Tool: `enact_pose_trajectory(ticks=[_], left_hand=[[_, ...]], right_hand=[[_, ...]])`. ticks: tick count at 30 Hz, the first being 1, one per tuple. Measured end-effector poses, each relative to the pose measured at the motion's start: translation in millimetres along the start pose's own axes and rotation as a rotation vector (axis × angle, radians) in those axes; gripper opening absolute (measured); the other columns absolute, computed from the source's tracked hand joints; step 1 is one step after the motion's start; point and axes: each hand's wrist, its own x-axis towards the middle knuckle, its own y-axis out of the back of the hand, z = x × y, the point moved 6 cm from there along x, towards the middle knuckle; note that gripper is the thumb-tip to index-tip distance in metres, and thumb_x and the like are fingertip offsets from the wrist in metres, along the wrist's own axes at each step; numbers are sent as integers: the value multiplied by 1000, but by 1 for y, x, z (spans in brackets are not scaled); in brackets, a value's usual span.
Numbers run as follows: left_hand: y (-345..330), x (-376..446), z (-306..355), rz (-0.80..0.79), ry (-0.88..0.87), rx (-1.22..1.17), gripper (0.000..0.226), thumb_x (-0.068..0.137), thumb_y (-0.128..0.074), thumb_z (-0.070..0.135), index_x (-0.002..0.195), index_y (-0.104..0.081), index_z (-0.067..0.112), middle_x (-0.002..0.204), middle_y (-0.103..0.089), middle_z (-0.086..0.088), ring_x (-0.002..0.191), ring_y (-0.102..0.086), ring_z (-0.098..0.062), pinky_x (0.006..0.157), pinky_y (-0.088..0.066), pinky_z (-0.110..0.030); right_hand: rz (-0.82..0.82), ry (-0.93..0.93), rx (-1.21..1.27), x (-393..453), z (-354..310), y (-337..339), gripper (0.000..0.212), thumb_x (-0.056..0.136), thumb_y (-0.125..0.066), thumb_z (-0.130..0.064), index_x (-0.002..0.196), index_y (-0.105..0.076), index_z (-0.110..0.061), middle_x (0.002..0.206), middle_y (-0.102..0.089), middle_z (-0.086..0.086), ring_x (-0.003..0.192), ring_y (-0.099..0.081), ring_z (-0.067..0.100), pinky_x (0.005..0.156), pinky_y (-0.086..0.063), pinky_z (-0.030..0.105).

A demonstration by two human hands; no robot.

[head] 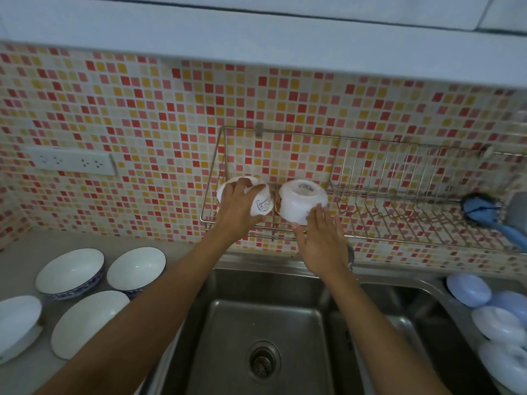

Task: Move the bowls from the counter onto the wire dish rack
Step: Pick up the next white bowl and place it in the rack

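A wire dish rack (pixel 370 195) hangs on the mosaic wall above the sink. At its left end my left hand (pixel 238 208) grips a white bowl (pixel 261 205), upside down, with printed marks on its base. Beside it a second white bowl (pixel 302 199) sits upside down on the rack, and my right hand (pixel 322 240) touches its lower right side with the fingers spread. On the counter at the left stand several white bowls: one with a blue pattern (pixel 70 273), one with a dark rim (pixel 136 269), an oval one (pixel 88 323) and one at the edge (pixel 18 326).
A steel sink (pixel 256 337) with a drain lies right below my arms. A blue brush (pixel 484 212) hangs at the rack's right end. Several pale blue and white dishes (pixel 496 323) are stacked at the right. A wall socket (pixel 71 161) sits at the left.
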Motion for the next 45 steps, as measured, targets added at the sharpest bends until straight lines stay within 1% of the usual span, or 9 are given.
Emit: enact_pose_trajectory(ticks=[11,17,21,26,32,35,37,39,45], left_hand=[[-9,11,-4,-116,58,-31,73,63,-84,27,130,-54,25,131,-46,-11,122,-37,-35,106,-32,-48],[-16,7,-9,-145,77,-124,52,74,-77,20,123,-61,21,129,-48,-14,118,-40,-35,103,-34,-45],[-14,-1,-8,-106,63,-170,43,86,-65,20,128,-56,19,134,-48,-13,124,-39,-31,109,-34,-49],[-9,-30,-12,97,-23,-14,34,94,-50,28,124,-59,14,129,-55,-13,122,-47,-31,105,-41,-49],[-17,-29,-17,-20,-49,58,43,98,-36,36,133,-52,17,138,-53,-9,128,-48,-29,104,-40,-47],[-20,-26,-16,-110,-55,68,47,99,-29,36,140,-42,16,149,-40,-6,139,-35,-26,112,-30,-48],[-23,-23,-16,-182,-66,98,49,100,-26,35,145,-32,16,155,-29,-3,145,-22,-23,117,-16,-47],[-25,-22,-17,-226,-82,137,51,100,-21,36,147,-25,16,158,-22,-1,146,-16,-20,118,-10,-46],[-25,-33,-17,-144,-94,214,65,96,-2,47,148,-22,14,157,-21,-4,146,-13,-22,118,1,-43]], right_hand=[[57,23,-16,-1,0,0,73,98,-18,-56,151,-22,-7,158,-24,12,148,-14,27,117,5,39],[63,12,-9,0,0,-2,72,98,-16,-56,151,-23,-7,158,-25,11,148,-13,26,119,2,42],[66,3,1,-1,0,-3,73,98,-14,-57,151,-23,-8,158,-25,10,149,-13,26,121,-1,44],[74,0,-1,0,1,-5,73,98,-13,-58,150,-25,-9,158,-26,9,148,-14,26,121,-1,46],[87,-11,-4,-1,0,-5,80,93,-5,-62,151,-25,-11,158,-27,7,148,-14,25,120,2,44],[97,-8,-1,0,0,-5,83,91,-3,-63,150,-28,-11,157,-29,8,148,-17,26,119,2,44],[101,-5,-11,0,0,-5,79,94,-8,-62,149,-29,-10,157,-30,9,148,-18,26,119,1,44],[91,-6,-11,0,1,-6,73,97,-13,-59,150,-28,-10,157,-29,8,148,-17,26,119,2,44],[135,-44,0,-4,0,-7,71,98,-12,-56,148,-32,-10,155,-32,10,147,-21,27,119,1,44]])
